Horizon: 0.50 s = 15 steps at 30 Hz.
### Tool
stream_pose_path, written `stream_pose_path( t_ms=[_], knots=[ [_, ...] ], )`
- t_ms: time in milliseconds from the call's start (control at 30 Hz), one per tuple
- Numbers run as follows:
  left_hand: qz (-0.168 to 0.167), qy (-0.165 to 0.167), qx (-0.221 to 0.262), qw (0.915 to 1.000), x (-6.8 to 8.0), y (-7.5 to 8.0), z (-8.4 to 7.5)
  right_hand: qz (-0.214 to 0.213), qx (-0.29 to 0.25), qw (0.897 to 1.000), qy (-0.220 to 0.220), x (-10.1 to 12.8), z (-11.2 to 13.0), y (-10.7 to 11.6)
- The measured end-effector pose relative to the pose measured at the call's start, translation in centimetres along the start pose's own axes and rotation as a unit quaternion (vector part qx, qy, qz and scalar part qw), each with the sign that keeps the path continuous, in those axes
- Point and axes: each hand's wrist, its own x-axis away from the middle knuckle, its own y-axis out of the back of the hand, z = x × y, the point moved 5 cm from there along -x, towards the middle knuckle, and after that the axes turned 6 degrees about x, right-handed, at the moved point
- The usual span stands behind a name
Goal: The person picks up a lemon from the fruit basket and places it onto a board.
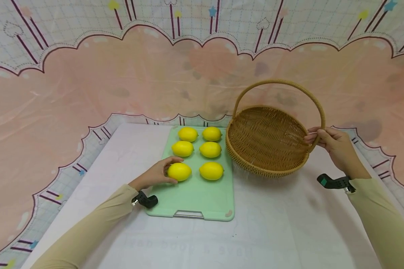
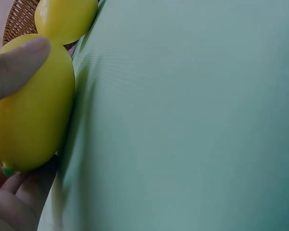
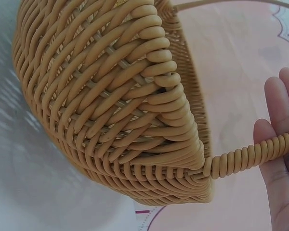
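My left hand (image 1: 159, 172) holds a yellow lemon (image 1: 179, 172) at the near left of the lemons on the light green cutting board (image 1: 192, 198). In the left wrist view the thumb lies over this lemon (image 2: 33, 110), with the other fingers under its green-tipped end. My right hand (image 1: 338, 147) grips the handle of a brown wicker basket (image 1: 267, 138) low on its right side. The basket tilts, its hollow facing me, and nothing lies inside. From the right wrist, the basket's woven side (image 3: 101, 96) and the wrapped handle (image 3: 250, 156) across the fingers show.
More lemons stand in two columns on the board, among them a near right one (image 1: 211, 170) and a far right one (image 1: 212, 133). The board has a metal handle (image 1: 188, 214) at its near edge. A white cloth (image 1: 272, 224) covers the table; a patterned curtain (image 1: 155, 82) hangs behind.
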Motion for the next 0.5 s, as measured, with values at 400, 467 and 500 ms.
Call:
stream_pose_path(
  t_ms=[400, 467, 500],
  knots=[
    [0.022, -0.006, -0.007, 0.9997, -0.01, 0.23, -0.04, -0.002, 0.017, 1.0, 0.0, -0.12, -0.2, 0.11],
    [0.024, -0.009, -0.009, 0.9996, 0.01, 0.37, 0.02, -0.004, 0.019, 1.0, -0.001, -0.16, -0.21, 0.16],
    [0.025, -0.009, -0.008, 0.9996, 0.02, 0.46, 0.04, -0.004, 0.021, 1.0, -0.002, -0.16, -0.21, 0.18]
  ],
)
